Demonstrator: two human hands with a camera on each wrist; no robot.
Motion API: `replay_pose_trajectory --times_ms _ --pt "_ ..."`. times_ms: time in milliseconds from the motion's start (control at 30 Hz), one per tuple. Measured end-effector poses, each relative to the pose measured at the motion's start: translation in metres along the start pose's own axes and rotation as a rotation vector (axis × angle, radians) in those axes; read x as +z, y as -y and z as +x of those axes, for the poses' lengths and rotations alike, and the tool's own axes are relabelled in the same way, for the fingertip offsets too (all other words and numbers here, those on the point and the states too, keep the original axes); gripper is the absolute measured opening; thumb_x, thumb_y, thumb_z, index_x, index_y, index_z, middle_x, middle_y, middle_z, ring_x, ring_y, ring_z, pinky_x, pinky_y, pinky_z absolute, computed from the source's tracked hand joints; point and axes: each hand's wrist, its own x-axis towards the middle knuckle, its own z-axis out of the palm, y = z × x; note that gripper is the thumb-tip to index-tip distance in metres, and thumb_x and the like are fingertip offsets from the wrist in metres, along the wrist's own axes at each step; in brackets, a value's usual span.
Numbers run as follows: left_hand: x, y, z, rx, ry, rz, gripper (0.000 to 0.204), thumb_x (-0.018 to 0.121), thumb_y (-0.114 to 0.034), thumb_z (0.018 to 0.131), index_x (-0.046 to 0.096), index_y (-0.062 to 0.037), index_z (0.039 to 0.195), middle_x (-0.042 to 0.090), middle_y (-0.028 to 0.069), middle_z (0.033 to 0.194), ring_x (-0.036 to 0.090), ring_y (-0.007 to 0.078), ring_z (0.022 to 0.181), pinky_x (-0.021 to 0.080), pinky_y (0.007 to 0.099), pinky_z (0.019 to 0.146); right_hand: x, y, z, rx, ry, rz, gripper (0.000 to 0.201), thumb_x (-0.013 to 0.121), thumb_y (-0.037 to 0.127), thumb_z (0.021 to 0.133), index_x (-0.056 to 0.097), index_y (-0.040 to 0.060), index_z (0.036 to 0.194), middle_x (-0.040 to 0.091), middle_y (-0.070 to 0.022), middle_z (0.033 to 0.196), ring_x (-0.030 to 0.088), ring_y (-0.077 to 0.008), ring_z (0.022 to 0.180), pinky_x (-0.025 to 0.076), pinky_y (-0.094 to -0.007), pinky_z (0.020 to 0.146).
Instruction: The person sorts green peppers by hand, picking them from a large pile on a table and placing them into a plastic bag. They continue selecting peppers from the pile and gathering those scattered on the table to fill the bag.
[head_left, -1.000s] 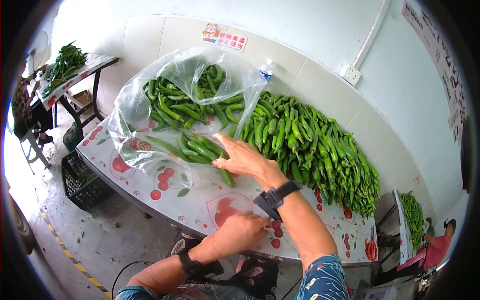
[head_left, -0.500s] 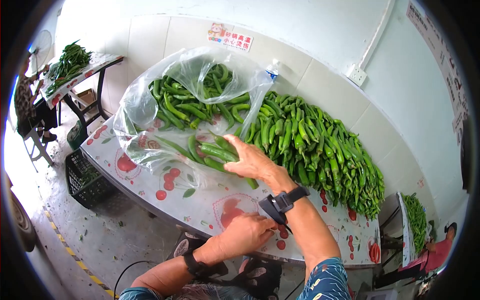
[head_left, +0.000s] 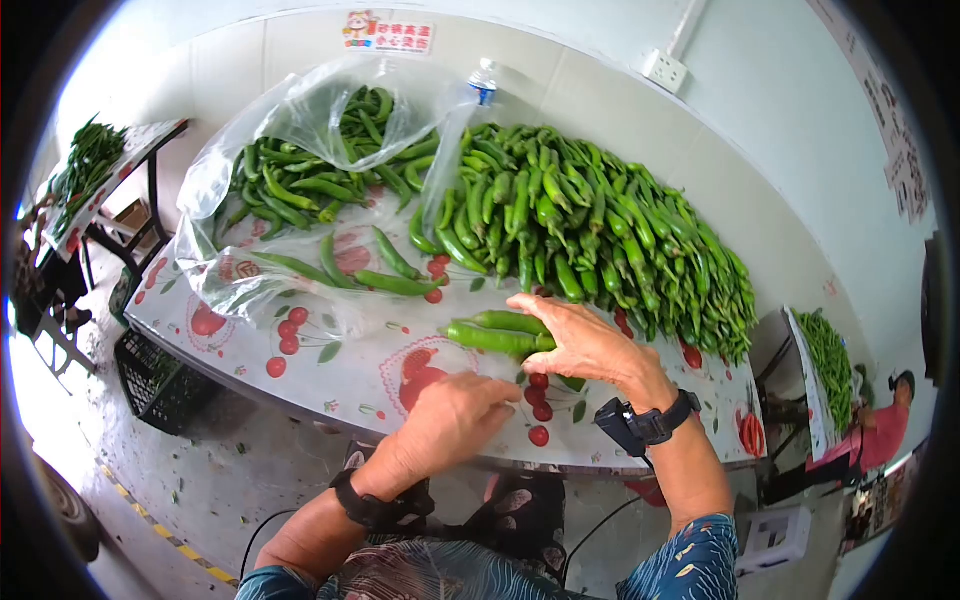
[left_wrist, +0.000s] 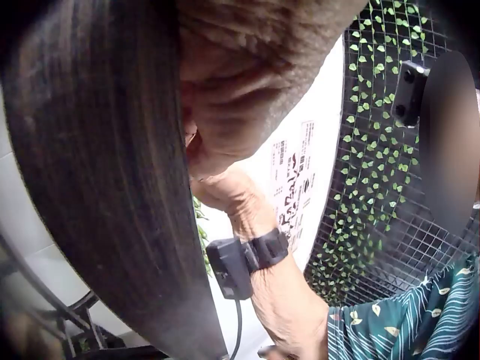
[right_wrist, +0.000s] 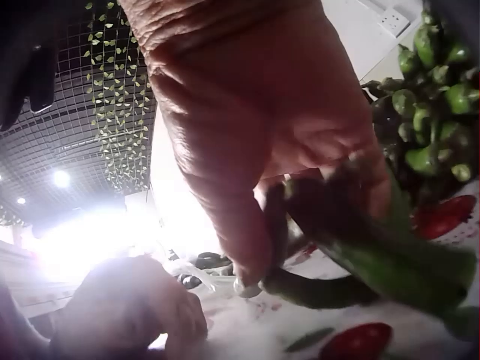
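Note:
My right hand (head_left: 590, 345) holds a few long green peppers (head_left: 490, 337) over the patterned tabletop, their ends pointing left. In the right wrist view, the thumb and fingers close around the green peppers (right_wrist: 390, 266). My left hand (head_left: 455, 425) is by the table's near edge, fingers loosely bent, with nothing seen in it; in the left wrist view its fingertips are partly hidden. Loose peppers (head_left: 395, 285) lie at the mouth of a clear plastic bag (head_left: 265, 315) with more peppers inside. A large heap of green peppers (head_left: 610, 230) covers the table's right side.
A water bottle (head_left: 483, 80) stands at the wall behind the heap. Below the table's left end is a black crate (head_left: 160, 385). Other tables bear greens (head_left: 90, 165) at far left and peppers (head_left: 825, 365) at right, where a person in pink (head_left: 875, 430) sits.
My right hand has drawn back from the bag toward me and to the right, bringing several peppers along. Other peppers stay at the bag's mouth. The left hand stays near the table edge.

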Motion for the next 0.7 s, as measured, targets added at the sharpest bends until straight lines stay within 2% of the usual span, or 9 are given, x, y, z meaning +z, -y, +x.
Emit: replay_pose_trajectory --times_ms 167,200,300,333,433,467,567,600,700 --pt "-0.003 -0.006 0.003 -0.034 -0.008 0.005 0.015 0.064 -0.006 0.08 0.064 -0.0053 0.095 0.065 0.0122 0.08 0.064 0.0311 0.077 0.051 0.0382 0.07 0.005 -0.016 -0.032 0.056 -0.113 -0.019 0.058 0.066 0.014 0.075 0.048 0.0014 0.129 0.057 -0.0224 0.123 0.055 -0.0371 0.112 0.045 -0.0408 0.095" --pt "-0.004 -0.006 0.003 -0.042 -0.012 0.004 0.015 0.064 -0.006 0.08 0.064 -0.0051 0.095 0.065 0.0122 0.08 0.064 0.0309 0.078 0.051 0.0381 0.07 0.007 -0.016 -0.038 0.022 -0.212 -0.014 0.048 0.065 0.013 0.077 0.053 0.0012 0.122 0.06 -0.0202 0.117 0.059 -0.0351 0.106 0.048 -0.0394 0.089" --pt "-0.003 -0.005 0.003 -0.037 0.007 0.021 0.015 0.064 -0.006 0.08 0.064 -0.005 0.095 0.065 0.0124 0.081 0.064 0.0309 0.078 0.051 0.0379 0.07 0.0 -0.009 -0.053 0.204 -0.236 0.003 0.042 0.067 0.014 0.078 0.057 0.0005 0.117 0.064 -0.0168 0.112 0.062 -0.0282 0.103 0.049 -0.0362 0.088" --pt "-0.003 -0.004 0.003 -0.028 0.021 0.029 0.015 0.064 -0.005 0.08 0.064 -0.005 0.095 0.065 0.0125 0.081 0.064 0.0309 0.078 0.051 0.0378 0.07 0.001 -0.008 -0.057 0.184 -0.277 -0.015 0.034 0.068 0.015 0.078 0.061 0.0016 0.109 0.068 -0.0135 0.1 0.066 -0.0267 0.091 0.052 -0.0346 0.079" --pt "-0.004 -0.007 0.003 -0.071 0.031 0.021 0.016 0.064 -0.005 0.08 0.065 -0.0051 0.096 0.065 0.0126 0.08 0.063 0.031 0.077 0.051 0.0378 0.07 0.011 -0.011 -0.064 0.253 -0.223 -0.032 0.031 0.069 0.016 0.078 0.062 0.0024 0.105 0.069 -0.0122 0.093 0.066 -0.0263 0.081 0.053 -0.0345 0.075" --pt "-0.003 -0.006 0.003 -0.069 0.024 0.015 0.016 0.064 -0.005 0.08 0.065 -0.0051 0.096 0.065 0.0126 0.079 0.063 0.0311 0.076 0.051 0.0378 0.07 0.02 -0.019 -0.065 0.207 -0.239 -0.057 0.03 0.07 0.015 0.077 0.06 0.0032 0.104 0.068 -0.0123 0.086 0.065 -0.0281 0.072 0.052 -0.0358 0.069" --pt "-0.003 -0.006 0.003 -0.071 0.012 0.006 0.016 0.063 -0.005 0.08 0.065 -0.0052 0.096 0.064 0.0125 0.078 0.062 0.0311 0.075 0.051 0.0379 0.07 0.031 -0.019 -0.064 0.214 -0.226 -0.123 0.027 0.068 0.017 0.078 0.06 0.0047 0.101 0.065 -0.014 0.077 0.064 -0.034 0.073 0.049 -0.0437 0.065" --pt "-0.004 -0.007 0.003 -0.077 0.022 0.007 0.016 0.063 -0.005 0.08 0.065 -0.0052 0.096 0.064 0.0125 0.078 0.062 0.031 0.075 0.051 0.038 0.069 0.033 -0.021 -0.064 0.169 -0.243 -0.122 0.03 0.067 0.018 0.079 0.058 0.0053 0.104 0.064 -0.014 0.074 0.063 -0.036 0.07 0.047 -0.0456 0.063" --pt "-0.004 -0.006 0.003 -0.07 0.03 0.007 0.016 0.064 -0.005 0.08 0.065 -0.005 0.096 0.064 0.0124 0.078 0.062 0.0309 0.075 0.051 0.0381 0.069 0.029 -0.015 -0.065 0.262 -0.207 -0.033 0.038 0.063 0.014 0.079 0.054 0.0059 0.115 0.063 -0.0154 0.073 0.062 -0.0369 0.07 0.046 -0.0453 0.062"
